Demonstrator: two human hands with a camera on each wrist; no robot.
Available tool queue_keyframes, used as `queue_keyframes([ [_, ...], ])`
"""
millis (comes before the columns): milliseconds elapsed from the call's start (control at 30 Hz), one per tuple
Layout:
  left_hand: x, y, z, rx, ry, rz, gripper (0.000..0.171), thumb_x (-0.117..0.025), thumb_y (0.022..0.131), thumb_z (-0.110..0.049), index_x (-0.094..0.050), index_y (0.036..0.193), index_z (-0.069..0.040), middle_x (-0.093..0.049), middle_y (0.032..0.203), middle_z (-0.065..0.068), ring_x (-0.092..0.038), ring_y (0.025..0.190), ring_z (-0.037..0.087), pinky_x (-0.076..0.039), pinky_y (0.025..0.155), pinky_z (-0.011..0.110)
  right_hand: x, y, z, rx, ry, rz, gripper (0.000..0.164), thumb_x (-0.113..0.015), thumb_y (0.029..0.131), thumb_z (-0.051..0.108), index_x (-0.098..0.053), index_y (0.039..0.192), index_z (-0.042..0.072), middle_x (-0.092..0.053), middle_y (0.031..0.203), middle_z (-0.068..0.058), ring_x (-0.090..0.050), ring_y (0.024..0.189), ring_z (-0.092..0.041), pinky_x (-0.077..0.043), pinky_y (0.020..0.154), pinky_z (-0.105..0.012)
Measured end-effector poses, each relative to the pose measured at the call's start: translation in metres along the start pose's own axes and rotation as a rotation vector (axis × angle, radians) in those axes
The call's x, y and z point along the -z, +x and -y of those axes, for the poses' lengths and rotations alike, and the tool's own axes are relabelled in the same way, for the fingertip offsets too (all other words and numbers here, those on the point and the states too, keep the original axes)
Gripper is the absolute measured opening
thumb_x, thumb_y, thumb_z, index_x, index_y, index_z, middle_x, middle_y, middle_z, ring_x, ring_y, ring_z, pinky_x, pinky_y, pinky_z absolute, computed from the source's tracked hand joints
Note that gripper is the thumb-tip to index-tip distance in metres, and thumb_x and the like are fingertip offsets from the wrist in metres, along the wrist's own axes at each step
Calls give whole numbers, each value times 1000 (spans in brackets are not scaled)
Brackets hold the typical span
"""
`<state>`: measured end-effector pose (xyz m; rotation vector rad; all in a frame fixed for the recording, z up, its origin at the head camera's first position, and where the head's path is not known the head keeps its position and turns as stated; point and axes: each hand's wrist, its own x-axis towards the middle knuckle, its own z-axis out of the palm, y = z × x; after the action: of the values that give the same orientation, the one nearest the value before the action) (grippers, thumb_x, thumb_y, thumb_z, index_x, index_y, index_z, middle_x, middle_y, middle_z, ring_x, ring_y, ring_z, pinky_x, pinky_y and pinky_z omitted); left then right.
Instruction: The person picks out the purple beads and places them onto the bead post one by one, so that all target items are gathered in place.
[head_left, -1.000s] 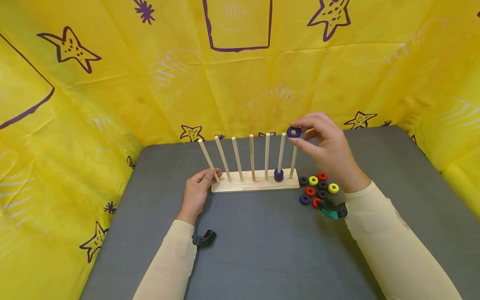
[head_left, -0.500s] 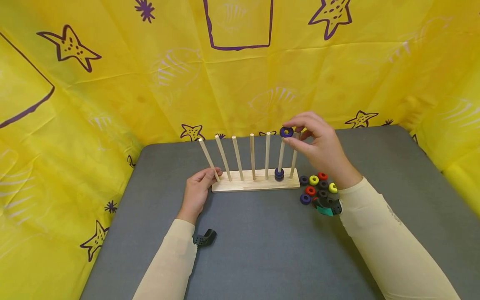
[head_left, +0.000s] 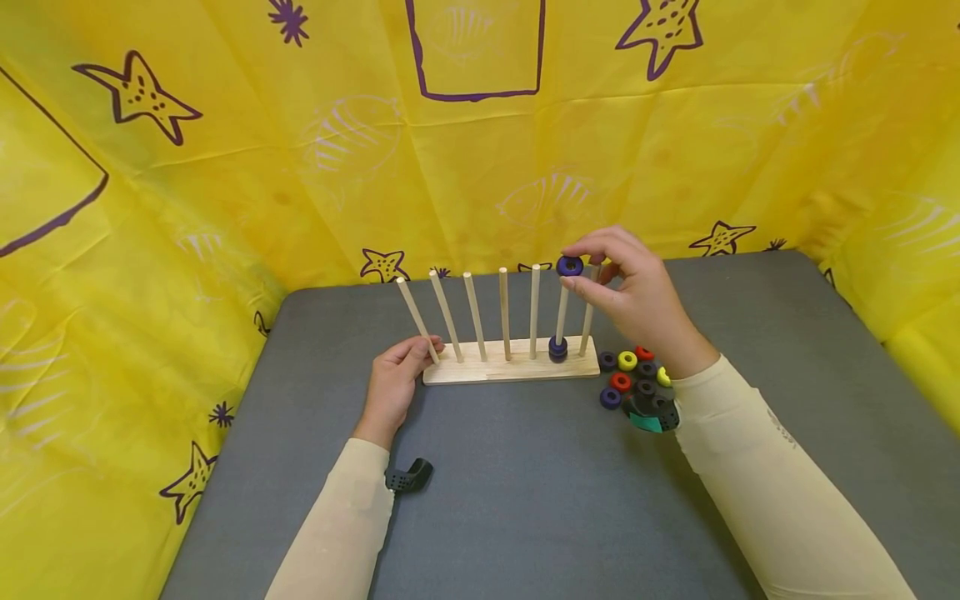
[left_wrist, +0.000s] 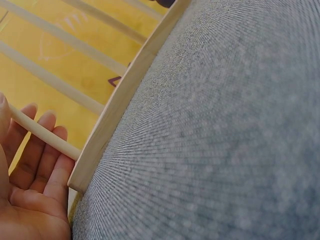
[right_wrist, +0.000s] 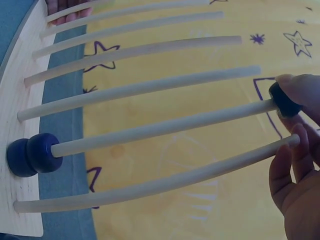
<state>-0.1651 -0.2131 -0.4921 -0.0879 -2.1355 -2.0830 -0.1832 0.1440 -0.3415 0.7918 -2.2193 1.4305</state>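
Note:
A wooden peg rack [head_left: 487, 372] stands on the table, its row of upright pegs running left to right. My left hand [head_left: 397, 375] holds the leftmost peg [left_wrist: 45, 134] near its foot, between thumb and fingers. Thumb and index finger of my right hand [head_left: 633, 292] pinch a dark blue ring [head_left: 570, 266] at the top of the second peg from the right [right_wrist: 165, 128]. In the right wrist view that ring [right_wrist: 284, 100] meets the peg's tip. Two blue rings [right_wrist: 34, 155] are stacked at this peg's foot. Other right fingers touch the rightmost peg's tip [right_wrist: 295, 140].
Loose rings in red [head_left: 620, 381], yellow [head_left: 627, 361], blue [head_left: 611, 397] and black [head_left: 608, 361] lie on the grey table [head_left: 487, 500] right of the rack, partly hidden by the right wrist. A yellow patterned cloth [head_left: 480, 167] hangs behind and at the sides.
My right hand has moved left with the blue ring, from above the rightmost peg to the tip of the second peg from the right. The left hand and rack have stayed put.

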Motion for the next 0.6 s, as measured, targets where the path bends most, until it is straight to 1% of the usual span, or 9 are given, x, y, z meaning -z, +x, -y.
queue_keyframes([
  [233, 0, 0, 0, 5, 4, 2, 33, -66, 112, -20, -75, 124, 10, -76, 120, 21, -72, 115, 24, -58, 101, 34, -1, 0, 0, -18, -9, 1, 30, -85, 95, -1, -77, 123, 3, -68, 116, -4, -56, 94, -19, -50, 78, -26],
  [600, 1, -1, 0, 5, 0, 6, 33, -66, 112, -21, -76, 123, 9, -76, 120, 22, -72, 115, 26, -57, 102, 36, -1, 0, -2, -32, -17, 9, 30, -85, 96, 2, -77, 125, 4, -68, 117, -4, -56, 93, -18, -50, 76, -26],
])
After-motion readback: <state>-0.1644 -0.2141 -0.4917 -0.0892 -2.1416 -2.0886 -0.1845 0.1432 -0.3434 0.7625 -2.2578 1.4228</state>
